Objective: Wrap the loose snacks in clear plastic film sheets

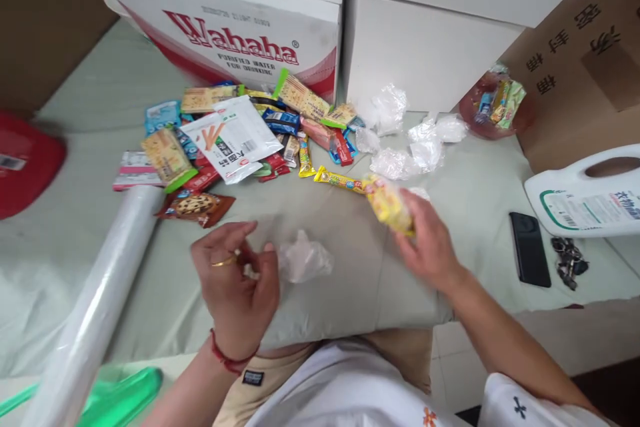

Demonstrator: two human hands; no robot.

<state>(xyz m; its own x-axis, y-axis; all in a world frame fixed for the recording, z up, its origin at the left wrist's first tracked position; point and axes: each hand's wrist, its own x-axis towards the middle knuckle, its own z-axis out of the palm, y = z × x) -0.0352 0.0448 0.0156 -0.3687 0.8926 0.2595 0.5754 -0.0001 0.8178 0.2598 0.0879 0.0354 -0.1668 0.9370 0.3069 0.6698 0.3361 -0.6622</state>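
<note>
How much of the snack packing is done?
One bag of snacks sits filled by the brown box. The right hand holds a yellow snack; the left hand pinches a clear bag. Not yet packed: the big snack pile, with several empty bags waiting.

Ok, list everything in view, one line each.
snack packets: many, mixed colours, heaped centre
Wahaha box: 1, white-red, back left
white boxes: 2, stacked, back centre
brown carton: 1, back right
crumpled bags: several, clear, before white boxes
filled bag: 1, reddish, beside brown carton
jug: 1, white, right edge
phone: 1, black, right
keys: 1 bunch, dark, beside phone
film roll: 1, clear, lower left
left hand: pinches clear bag
right hand: grips yellow packet
</note>
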